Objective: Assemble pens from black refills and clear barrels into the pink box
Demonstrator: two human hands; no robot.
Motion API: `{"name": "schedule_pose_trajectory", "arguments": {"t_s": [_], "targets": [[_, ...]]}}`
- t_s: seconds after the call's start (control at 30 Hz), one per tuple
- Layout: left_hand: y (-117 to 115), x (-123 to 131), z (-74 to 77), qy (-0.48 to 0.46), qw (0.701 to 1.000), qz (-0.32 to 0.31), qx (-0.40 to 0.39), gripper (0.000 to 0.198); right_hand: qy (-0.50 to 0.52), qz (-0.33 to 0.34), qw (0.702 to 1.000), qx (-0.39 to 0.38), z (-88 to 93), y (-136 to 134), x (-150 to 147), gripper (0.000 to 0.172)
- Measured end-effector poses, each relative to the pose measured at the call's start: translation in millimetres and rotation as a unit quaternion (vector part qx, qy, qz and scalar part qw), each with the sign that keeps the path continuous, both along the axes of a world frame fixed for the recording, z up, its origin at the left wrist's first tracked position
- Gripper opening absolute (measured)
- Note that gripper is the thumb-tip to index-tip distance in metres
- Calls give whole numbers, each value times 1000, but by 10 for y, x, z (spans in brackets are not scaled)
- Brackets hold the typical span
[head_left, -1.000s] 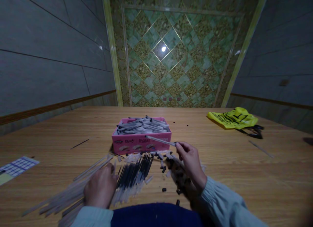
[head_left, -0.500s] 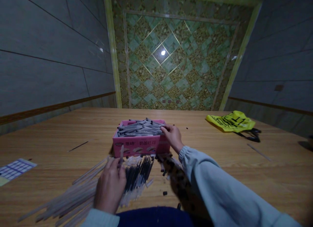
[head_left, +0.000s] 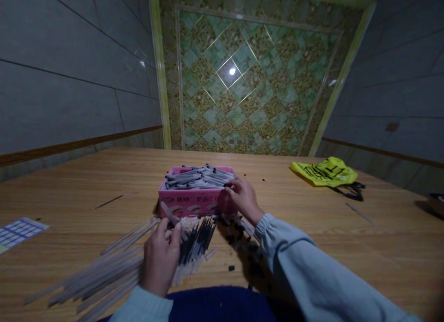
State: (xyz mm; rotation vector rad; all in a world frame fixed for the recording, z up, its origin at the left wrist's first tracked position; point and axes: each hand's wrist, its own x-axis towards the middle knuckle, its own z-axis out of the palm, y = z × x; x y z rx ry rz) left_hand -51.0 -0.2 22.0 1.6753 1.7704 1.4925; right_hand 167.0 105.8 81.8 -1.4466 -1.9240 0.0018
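My left hand (head_left: pixel 161 257) is closed on a pale, translucent pen barrel (head_left: pixel 169 214) that points up and away in front of the pink box (head_left: pixel 194 202). At the box's right front corner, my right hand (head_left: pixel 244 199) pinches a small black pen cap (head_left: pixel 228 185); whether a pen is attached to it I cannot tell. Grey pens with black ends (head_left: pixel 201 178) fill the box above its rim. Beside my left hand lie thin dark refills (head_left: pixel 199 243) in a row, and a pile of clear pen barrels (head_left: pixel 100 276) spreads to the left.
Small black caps (head_left: pixel 239 232) are scattered in front of the box, under my right sleeve. A yellow bag (head_left: pixel 326 172) with black straps lies at the back right. A single barrel (head_left: pixel 360 214) lies at right, a thin dark refill (head_left: pixel 108 202) and printed card (head_left: pixel 21 232) at left.
My right hand has drawn back slightly from the pens in the box, a black cap now showing at its fingertips. The barrel in my left hand has tilted from upright to leaning left.
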Motion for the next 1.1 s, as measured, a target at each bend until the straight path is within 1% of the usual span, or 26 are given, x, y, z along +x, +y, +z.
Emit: {"name": "schedule_pose_trajectory", "arguments": {"t_s": [0.07, 0.13, 0.2, 0.27, 0.33, 0.4, 0.5, 0.57, 0.67, 0.77, 0.83, 1.0, 1.1], "targets": [[10, 52, -34, -138, 988, -67, -36, 23, -10, 21, 1000, -20, -78, -173, 22, 19], [14, 128, -69, -244, 962, -112, -58, 27, -29, 49, 997, -53, -188, -360, 56, 16], [6, 216, -94, -310, 938, -137, -76, 28, -56, 83, 990, -94, -306, -535, 97, 15], [-12, 295, -111, -347, 921, -154, -84, 29, -79, 107, 983, -125, -411, -671, 135, 17], [-30, 352, -125, -358, 915, -163, -88, 28, -92, 117, 979, -142, -496, -758, 161, 19], [-40, 383, -140, -355, 915, -166, -92, 27, -98, 121, 977, -147, -562, -798, 174, 21], [-39, 397, -158, -357, 913, -168, -101, 26, -115, 121, 976, -137, -632, -807, 172, 20], [-35, 399, -160, -366, 909, -169, -106, 26, -126, 120, 977, -127, -658, -812, 154, 16], [-38, 404, -145, -371, 907, -165, -113, 27, -110, 145, 976, -115, -668, -851, 90, 12], [-47, 408, -123, -370, 909, -159, -111, 27, -84, 222, 967, -94, -665, -907, -2, 12], [-47, 402, -119, -372, 909, -154, -106, 28, -87, 254, 960, -81, -668, -926, -53, 13], [-26, 351, -158, -374, 914, -130, -85, 29, -132, 237, 960, -68, -660, -846, -108, 13], [-17, 328, -182, -373, 917, -120, -75, 29, -183, 256, 948, -46, -622, -749, -150, 9]]}}
